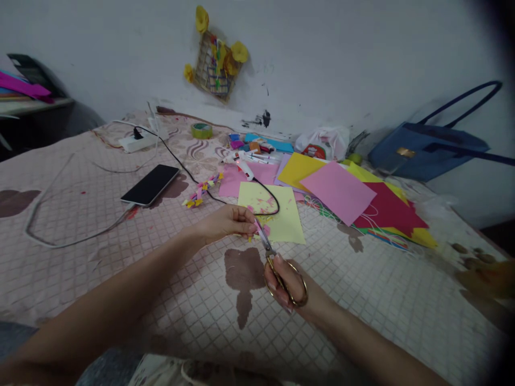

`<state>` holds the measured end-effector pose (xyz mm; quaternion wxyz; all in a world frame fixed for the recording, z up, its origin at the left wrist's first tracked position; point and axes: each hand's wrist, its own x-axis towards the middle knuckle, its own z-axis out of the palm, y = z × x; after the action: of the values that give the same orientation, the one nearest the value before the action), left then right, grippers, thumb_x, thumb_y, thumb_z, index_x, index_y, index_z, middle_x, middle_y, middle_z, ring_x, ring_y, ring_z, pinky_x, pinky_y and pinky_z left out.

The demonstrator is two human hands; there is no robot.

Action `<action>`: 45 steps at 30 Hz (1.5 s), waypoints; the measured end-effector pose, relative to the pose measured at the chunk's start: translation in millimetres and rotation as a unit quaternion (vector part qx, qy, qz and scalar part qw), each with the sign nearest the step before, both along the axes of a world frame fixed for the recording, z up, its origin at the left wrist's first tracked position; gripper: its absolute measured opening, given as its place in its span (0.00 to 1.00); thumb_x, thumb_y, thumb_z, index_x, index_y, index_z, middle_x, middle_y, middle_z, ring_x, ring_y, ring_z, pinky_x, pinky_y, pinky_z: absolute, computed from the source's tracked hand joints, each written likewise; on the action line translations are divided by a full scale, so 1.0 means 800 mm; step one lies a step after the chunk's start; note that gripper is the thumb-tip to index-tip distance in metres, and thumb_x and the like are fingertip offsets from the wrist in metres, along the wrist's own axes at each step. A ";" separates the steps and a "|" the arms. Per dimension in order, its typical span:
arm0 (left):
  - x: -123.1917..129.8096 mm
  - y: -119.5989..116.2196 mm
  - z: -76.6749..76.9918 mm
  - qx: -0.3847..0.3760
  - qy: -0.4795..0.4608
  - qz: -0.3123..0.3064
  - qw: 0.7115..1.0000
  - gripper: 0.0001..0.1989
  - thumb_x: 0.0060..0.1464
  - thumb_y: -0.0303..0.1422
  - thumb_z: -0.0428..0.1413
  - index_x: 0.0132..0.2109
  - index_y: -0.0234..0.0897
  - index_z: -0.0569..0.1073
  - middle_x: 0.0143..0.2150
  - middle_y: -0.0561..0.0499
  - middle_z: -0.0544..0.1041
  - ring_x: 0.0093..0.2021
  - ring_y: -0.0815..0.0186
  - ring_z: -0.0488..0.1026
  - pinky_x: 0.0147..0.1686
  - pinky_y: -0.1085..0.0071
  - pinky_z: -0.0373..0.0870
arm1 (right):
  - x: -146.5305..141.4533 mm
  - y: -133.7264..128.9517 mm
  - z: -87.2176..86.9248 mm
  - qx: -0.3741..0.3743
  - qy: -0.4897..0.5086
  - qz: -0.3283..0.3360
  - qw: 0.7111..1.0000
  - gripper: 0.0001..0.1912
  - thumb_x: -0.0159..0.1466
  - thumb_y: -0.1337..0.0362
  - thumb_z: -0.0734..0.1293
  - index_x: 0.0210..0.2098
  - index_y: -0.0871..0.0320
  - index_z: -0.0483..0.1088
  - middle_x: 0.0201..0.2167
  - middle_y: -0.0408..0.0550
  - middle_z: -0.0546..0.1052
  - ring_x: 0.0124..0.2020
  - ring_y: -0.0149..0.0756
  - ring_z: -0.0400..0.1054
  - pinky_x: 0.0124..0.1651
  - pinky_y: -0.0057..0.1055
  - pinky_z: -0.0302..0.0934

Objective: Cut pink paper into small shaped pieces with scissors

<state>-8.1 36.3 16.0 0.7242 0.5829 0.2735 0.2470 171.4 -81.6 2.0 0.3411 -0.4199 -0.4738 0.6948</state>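
Observation:
My right hand [285,284] grips scissors [268,245] with gold handles, fingers through the loops. The blades point up and left, reaching beside the fingertips of my left hand [231,222]. That hand is closed in a pinch on a small pink paper piece [257,227], partly hidden by fingers and blades. Just beyond lies a pale yellow paper sheet [292,214] scattered with tiny pink and yellow scraps. To the left of it is a cluster of small folded paper pieces [203,188] in pink, yellow and purple.
A hot glue gun [244,169] with a black cord lies behind the yellow sheet. Coloured papers [338,190] spread to the right, near a blue bag [426,147]. On the left are a phone [150,185] on a white cable, a power strip [139,140] and a tape roll [201,131].

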 end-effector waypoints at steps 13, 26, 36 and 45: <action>0.026 -0.023 -0.001 -0.017 0.046 0.015 0.999 0.12 0.44 0.34 0.58 0.34 0.31 0.67 0.29 0.49 0.74 0.24 0.74 0.70 0.26 0.75 0.67 | 0.005 0.031 0.019 0.142 -0.173 -0.171 0.960 0.14 0.52 0.55 0.66 0.26 0.61 0.63 0.13 0.37 0.62 0.14 0.24 0.54 0.16 0.21 0.48; 0.037 -0.012 -0.004 0.307 0.172 0.161 0.922 0.09 0.51 0.33 0.50 0.29 0.31 0.70 0.29 0.48 0.73 0.30 0.68 0.69 0.32 0.71 0.65 | 0.015 0.041 0.003 0.134 -0.148 -0.179 0.963 0.09 0.55 0.60 0.63 0.26 0.60 0.62 0.14 0.36 0.62 0.14 0.23 0.55 0.17 0.21 0.48; 0.043 -0.037 0.004 0.106 0.102 0.056 0.988 0.14 0.52 0.39 0.48 0.32 0.31 0.69 0.26 0.51 0.69 0.23 0.73 0.65 0.21 0.77 0.60 | 0.017 0.042 0.002 0.147 -0.121 -0.188 0.964 0.09 0.57 0.60 0.63 0.26 0.60 0.63 0.14 0.36 0.62 0.14 0.23 0.54 0.16 0.20 0.46; 0.043 -0.038 -0.001 -0.068 0.000 0.110 0.992 0.10 0.46 0.34 0.55 0.28 0.29 0.68 0.25 0.50 0.71 0.23 0.75 0.67 0.27 0.77 0.64 | 0.013 0.034 0.003 0.105 -0.050 -0.150 0.982 0.12 0.58 0.57 0.63 0.26 0.60 0.63 0.14 0.36 0.62 0.14 0.22 0.54 0.17 0.21 0.46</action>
<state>26.0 6.1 15.2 0.7307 0.4982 0.3523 0.3062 181.7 -54.4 4.8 0.4596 -0.4821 -0.4920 0.5607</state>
